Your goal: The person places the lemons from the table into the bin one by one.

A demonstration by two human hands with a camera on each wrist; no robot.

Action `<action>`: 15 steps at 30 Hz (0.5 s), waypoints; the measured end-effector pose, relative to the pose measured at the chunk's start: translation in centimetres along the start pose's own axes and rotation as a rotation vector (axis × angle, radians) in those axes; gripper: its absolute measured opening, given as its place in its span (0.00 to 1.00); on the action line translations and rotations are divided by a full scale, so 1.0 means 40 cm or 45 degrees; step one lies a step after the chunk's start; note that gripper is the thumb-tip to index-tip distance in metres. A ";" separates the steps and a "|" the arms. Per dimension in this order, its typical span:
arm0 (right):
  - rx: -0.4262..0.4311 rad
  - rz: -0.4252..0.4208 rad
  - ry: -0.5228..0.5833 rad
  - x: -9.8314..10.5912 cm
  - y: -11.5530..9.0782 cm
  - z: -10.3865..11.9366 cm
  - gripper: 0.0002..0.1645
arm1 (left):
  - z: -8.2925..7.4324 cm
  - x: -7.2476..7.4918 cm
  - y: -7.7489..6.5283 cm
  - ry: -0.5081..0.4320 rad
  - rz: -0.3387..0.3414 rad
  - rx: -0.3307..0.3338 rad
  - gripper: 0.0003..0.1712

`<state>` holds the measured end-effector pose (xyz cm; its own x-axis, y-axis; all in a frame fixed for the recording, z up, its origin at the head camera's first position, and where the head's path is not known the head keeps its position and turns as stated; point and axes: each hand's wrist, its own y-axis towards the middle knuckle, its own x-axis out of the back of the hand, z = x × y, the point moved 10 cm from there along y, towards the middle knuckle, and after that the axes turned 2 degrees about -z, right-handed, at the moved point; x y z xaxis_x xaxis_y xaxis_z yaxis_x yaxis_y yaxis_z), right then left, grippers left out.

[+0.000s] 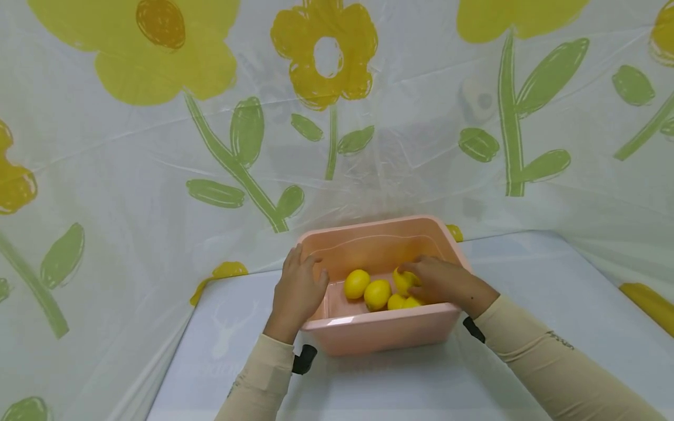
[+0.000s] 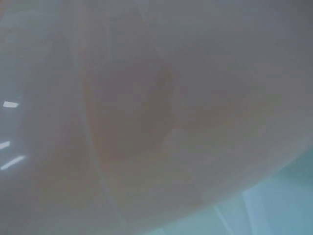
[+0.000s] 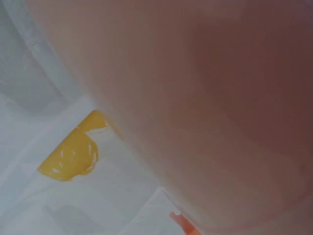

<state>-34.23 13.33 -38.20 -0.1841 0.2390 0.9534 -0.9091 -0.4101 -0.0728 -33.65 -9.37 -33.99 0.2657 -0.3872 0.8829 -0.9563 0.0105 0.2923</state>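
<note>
A pink plastic basin (image 1: pixel 379 336) stands on the table with several yellow lemons (image 1: pixel 377 294) on its floor. My right hand (image 1: pixel 442 283) reaches over the right side of the basin, its fingers curled round a lemon (image 1: pixel 402 280) among the others. At the left rim is my left hand (image 1: pixel 300 289), its fingers loosely extended and holding no lemon. Whether its palm touches the rim cannot be told. A blurred pinkish surface fills most of both wrist views, and neither shows the fingers.
The white table (image 1: pixel 242 333) extends to both sides of the basin. Behind it hangs a white curtain (image 1: pixel 411 128) printed with yellow flowers and green leaves, close to the basin's back. Black straps (image 1: pixel 303 359) show at both wrists.
</note>
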 end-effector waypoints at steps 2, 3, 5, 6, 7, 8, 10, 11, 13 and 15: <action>-0.006 0.005 -0.005 0.000 0.001 0.000 0.27 | 0.001 0.000 0.000 -0.001 -0.001 0.002 0.22; -0.012 0.010 -0.001 0.000 0.001 0.000 0.27 | 0.002 0.001 -0.001 0.000 -0.002 0.001 0.22; -0.020 0.016 0.009 0.000 0.002 -0.001 0.26 | 0.002 0.003 -0.001 -0.002 -0.009 0.000 0.21; -0.018 0.017 0.012 0.000 0.002 0.000 0.26 | 0.002 0.004 -0.001 -0.004 -0.012 -0.001 0.21; -0.019 0.018 0.012 0.001 0.001 0.000 0.26 | 0.001 0.004 -0.001 -0.009 -0.013 -0.002 0.21; -0.021 0.016 0.014 0.001 0.000 -0.001 0.25 | 0.000 0.004 -0.001 -0.015 -0.015 -0.005 0.21; -0.014 0.006 0.014 0.004 -0.002 0.000 0.25 | -0.003 0.003 -0.001 -0.026 -0.014 -0.012 0.21; -0.012 -0.004 0.016 0.005 -0.002 0.000 0.25 | -0.004 0.002 -0.001 -0.029 -0.013 -0.015 0.21; -0.013 -0.031 0.024 0.009 -0.002 -0.002 0.26 | -0.005 -0.001 -0.002 -0.031 -0.009 -0.010 0.21; 0.001 -0.090 0.017 0.021 -0.002 -0.001 0.25 | -0.007 -0.003 -0.001 -0.030 -0.009 -0.009 0.21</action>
<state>-34.33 13.58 -37.40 -0.1242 0.2789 0.9523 -0.9199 -0.3922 -0.0051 -33.62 -9.08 -34.01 0.2693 -0.4090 0.8719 -0.9534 0.0144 0.3012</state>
